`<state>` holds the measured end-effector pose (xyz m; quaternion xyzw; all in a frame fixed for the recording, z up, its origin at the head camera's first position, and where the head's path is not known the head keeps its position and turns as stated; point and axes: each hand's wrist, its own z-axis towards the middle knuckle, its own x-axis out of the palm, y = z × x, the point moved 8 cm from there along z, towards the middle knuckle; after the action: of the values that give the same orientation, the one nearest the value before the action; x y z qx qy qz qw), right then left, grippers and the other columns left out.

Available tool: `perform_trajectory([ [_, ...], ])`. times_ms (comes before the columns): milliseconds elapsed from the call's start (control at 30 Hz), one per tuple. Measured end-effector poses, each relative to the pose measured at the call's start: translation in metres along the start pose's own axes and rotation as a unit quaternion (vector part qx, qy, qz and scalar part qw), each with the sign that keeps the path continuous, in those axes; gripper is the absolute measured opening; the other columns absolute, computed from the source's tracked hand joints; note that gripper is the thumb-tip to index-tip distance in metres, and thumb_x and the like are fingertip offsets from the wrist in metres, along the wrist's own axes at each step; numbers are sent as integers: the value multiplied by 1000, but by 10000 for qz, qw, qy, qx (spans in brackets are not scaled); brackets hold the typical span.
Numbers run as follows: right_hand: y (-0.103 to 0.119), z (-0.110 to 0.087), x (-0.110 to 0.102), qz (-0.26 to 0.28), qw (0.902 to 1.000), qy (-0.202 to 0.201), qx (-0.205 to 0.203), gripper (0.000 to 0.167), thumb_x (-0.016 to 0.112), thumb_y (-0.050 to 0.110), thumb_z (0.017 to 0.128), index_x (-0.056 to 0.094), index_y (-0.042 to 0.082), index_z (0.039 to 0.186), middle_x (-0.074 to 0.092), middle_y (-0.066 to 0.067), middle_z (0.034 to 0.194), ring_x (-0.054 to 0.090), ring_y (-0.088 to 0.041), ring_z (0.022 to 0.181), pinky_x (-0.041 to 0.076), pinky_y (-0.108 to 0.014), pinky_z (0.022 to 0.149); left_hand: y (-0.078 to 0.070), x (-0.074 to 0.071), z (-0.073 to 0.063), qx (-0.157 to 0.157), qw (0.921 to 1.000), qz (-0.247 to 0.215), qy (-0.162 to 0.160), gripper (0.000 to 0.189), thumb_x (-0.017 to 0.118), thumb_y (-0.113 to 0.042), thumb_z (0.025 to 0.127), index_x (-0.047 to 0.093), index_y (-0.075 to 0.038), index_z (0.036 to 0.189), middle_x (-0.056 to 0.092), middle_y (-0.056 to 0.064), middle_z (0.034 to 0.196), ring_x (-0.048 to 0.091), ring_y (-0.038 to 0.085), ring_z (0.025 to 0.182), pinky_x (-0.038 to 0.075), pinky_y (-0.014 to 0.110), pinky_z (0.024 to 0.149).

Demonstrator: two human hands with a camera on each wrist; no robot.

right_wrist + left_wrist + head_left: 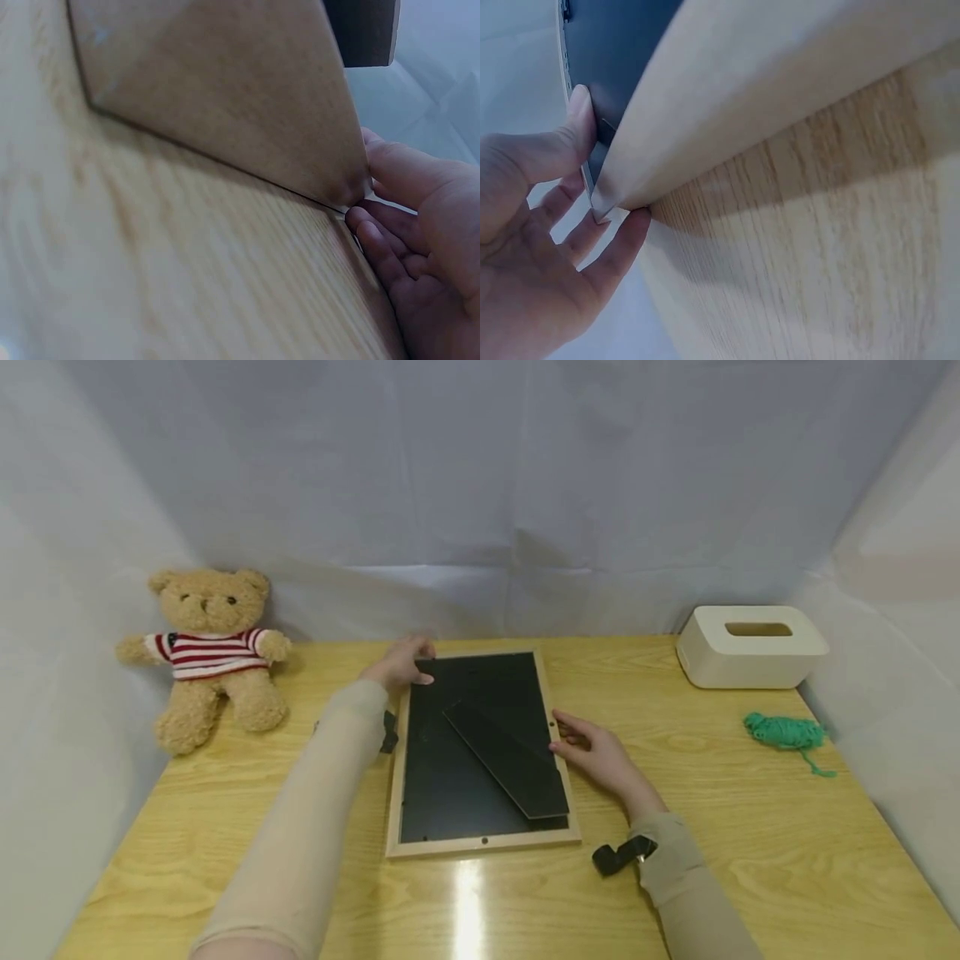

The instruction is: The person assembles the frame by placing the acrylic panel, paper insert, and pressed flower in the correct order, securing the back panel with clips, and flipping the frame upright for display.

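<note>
A picture frame (450, 793) with a pale wooden rim lies back side up on the table, its black backing showing. Across the backing slants a black stand leg (513, 764). My left hand (401, 664) grips the frame at its far left corner. In the left wrist view, that hand's thumb (579, 112) rests on the backing while the other fingers reach around the rim's corner. On the near right, my right hand (596, 756) holds the frame's right side. The right wrist view has its thumb (401, 169) against the rim and curled fingers low at the tabletop.
A teddy bear (217, 660) in a striped sweater sits at the back left against the cloth wall. At the back right stands a cream tissue box (750, 647), with a green yarn bundle (783, 731) in front of it. Pale cloth encloses the wooden table (720, 877).
</note>
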<state>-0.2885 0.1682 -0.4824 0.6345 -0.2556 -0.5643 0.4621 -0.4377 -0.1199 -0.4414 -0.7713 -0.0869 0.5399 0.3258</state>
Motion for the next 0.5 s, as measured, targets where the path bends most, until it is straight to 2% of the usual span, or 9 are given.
perform_trajectory([
  [300,-3,0,1,59,10000,-11,5,60,69,28,90,46,10,142,57,-17,130,57,-29,113,46,-43,97,5,2,3,-28,9992,-397,52,55,69,5,83,44,8,131,42,25,133,37,39,130,33,46,108],
  [400,-4,1,1,54,10000,-40,32,60,69,28,89,47,11,142,57,-16,129,57,-28,112,46,-42,97,5,2,4,13,9982,-594,26,52,69,6,83,45,9,128,41,26,133,37,39,130,32,46,108],
  [500,-5,2,1,64,9999,-76,50,60,70,28,89,48,11,141,58,-15,128,58,-27,111,46,-42,96,5,2,5,96,9982,-588,32,44,69,5,84,47,10,121,41,27,133,37,41,129,32,47,108],
])
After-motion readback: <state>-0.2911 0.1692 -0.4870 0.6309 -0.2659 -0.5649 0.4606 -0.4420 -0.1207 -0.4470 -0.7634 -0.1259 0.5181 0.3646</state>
